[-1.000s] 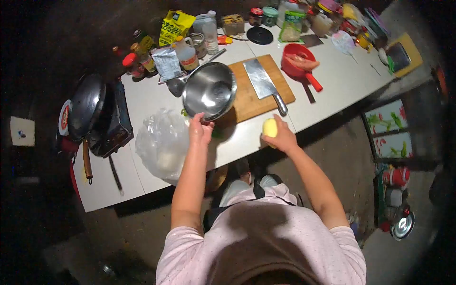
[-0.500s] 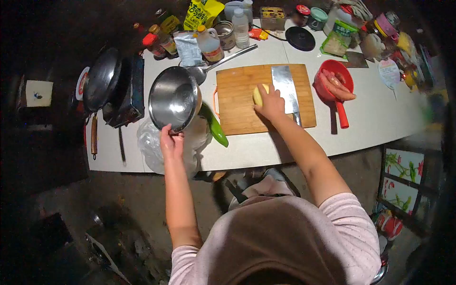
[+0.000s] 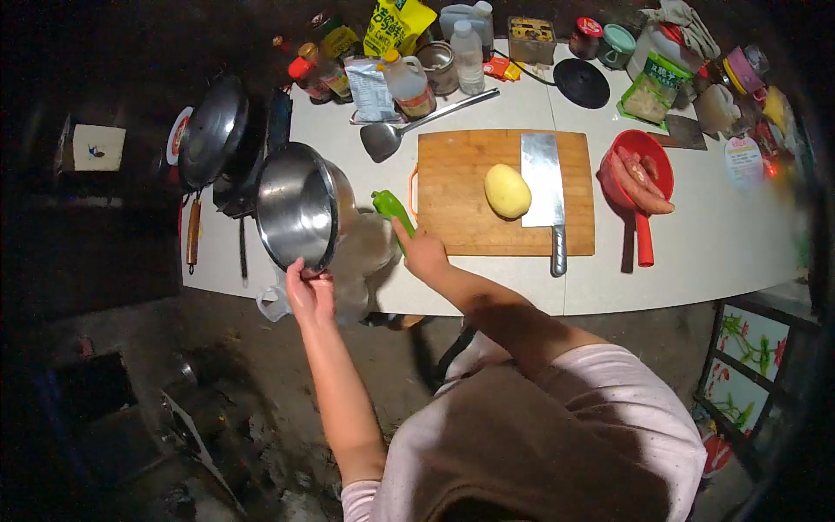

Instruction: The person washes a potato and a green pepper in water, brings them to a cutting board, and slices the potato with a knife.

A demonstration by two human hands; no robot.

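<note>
My left hand (image 3: 311, 291) grips the lower rim of a shiny metal bowl (image 3: 296, 209), which is tilted over the left part of the table. To the right of the bowl, my right hand (image 3: 424, 254) is closed on a long green pepper (image 3: 393, 209); its lower end is hidden by the hand. A pale yellow peeled potato (image 3: 507, 191) lies on the wooden cutting board (image 3: 457, 187). Beside the potato is a cleaver (image 3: 543, 183), its dark handle reaching past the board's near edge. A plastic bag (image 3: 361, 261) lies below and behind the bowl.
A red strainer-like basin (image 3: 644, 235) with sausage-like pink pieces (image 3: 639, 178) stands right of the board. A metal spatula (image 3: 383, 141) lies behind it, near bottles (image 3: 409, 85) and seasoning bags. On the left are a black wok (image 3: 213, 130) and a stove.
My right hand has let go of the potato on the board and moved left to the green pepper. The bowl, still in my left hand, has shifted slightly relative to the table.
</note>
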